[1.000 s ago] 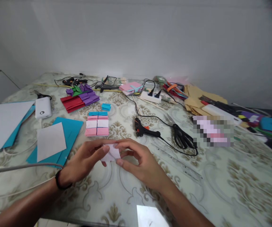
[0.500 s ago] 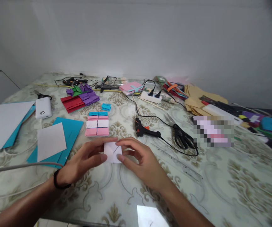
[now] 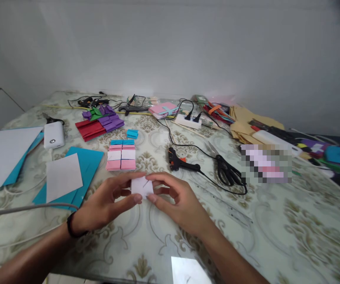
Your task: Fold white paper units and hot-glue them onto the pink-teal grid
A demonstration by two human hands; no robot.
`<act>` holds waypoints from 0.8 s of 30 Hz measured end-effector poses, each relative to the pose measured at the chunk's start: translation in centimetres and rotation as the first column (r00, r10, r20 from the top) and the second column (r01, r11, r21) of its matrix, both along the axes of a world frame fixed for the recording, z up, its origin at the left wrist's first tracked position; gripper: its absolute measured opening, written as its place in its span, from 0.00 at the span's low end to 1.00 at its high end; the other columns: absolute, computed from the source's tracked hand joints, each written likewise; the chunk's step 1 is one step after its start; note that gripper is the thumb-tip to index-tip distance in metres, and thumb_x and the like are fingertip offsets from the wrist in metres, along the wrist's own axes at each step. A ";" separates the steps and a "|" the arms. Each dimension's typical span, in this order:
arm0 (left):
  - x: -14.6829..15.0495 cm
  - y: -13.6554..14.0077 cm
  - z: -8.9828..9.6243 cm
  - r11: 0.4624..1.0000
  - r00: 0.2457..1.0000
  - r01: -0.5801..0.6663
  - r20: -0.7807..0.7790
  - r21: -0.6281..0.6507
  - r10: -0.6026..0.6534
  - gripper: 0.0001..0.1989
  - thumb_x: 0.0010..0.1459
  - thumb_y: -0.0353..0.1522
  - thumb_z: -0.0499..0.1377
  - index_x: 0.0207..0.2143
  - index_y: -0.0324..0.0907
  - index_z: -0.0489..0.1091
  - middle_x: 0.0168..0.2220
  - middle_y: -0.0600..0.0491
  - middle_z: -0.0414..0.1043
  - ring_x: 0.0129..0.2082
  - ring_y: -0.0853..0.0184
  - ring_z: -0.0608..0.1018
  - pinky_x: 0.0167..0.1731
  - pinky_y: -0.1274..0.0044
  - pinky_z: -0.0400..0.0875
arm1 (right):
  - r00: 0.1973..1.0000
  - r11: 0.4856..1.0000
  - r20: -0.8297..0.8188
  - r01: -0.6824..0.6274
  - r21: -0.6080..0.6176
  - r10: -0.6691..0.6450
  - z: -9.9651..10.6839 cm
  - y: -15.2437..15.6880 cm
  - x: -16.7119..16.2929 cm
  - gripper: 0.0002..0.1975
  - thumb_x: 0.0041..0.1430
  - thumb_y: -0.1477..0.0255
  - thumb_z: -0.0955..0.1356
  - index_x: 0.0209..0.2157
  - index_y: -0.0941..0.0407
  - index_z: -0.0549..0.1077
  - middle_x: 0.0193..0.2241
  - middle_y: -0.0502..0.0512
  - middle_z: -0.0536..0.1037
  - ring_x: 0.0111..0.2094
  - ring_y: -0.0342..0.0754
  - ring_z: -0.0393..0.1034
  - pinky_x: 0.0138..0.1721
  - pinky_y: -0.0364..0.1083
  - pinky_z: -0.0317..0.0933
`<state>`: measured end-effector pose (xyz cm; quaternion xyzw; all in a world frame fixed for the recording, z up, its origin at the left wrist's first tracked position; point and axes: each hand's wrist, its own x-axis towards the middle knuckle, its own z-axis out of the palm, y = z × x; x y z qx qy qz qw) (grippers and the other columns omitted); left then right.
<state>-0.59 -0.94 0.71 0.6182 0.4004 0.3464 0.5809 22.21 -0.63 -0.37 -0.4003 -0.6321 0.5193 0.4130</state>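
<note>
A small white folded paper (image 3: 142,187) is between my two hands, low over the table. My left hand (image 3: 115,199) grips its left side, thumb at the near edge and fingers at the far edge. On the right side, my right hand (image 3: 172,195) pinches it the same way, thumb in front. A dark slanting line shows on the paper near the right fingertips. Just beyond my hands lie folded pink, white and blue paper pieces (image 3: 128,154) in a block. A small blue folded piece (image 3: 132,134) sits behind them.
A black glue gun (image 3: 184,165) and black-handled scissors (image 3: 227,169) lie to the right, joined by a trailing cord. A clear ruler (image 3: 225,207) is nearer. Blue sheets (image 3: 91,165), a white square sheet (image 3: 64,176) and a power bank (image 3: 54,135) are left.
My left thumb has shifted right along the paper's near edge. The paper's near part looks folded up or tilted, and it appears shorter. The things on the table have stayed put.
</note>
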 end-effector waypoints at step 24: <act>0.7 -0.2 0.0 0.984 0.992 0.056 -0.122 0.170 -0.035 0.26 0.61 0.33 0.68 0.62 0.44 0.73 0.54 0.44 0.80 0.44 0.61 0.83 0.43 0.72 0.83 | 0.981 0.917 0.036 0.163 0.363 -0.189 -0.4 -0.2 -0.4 0.09 0.69 0.71 0.71 0.32 0.52 0.76 0.36 0.52 0.75 0.38 0.48 0.72 0.39 0.47 0.68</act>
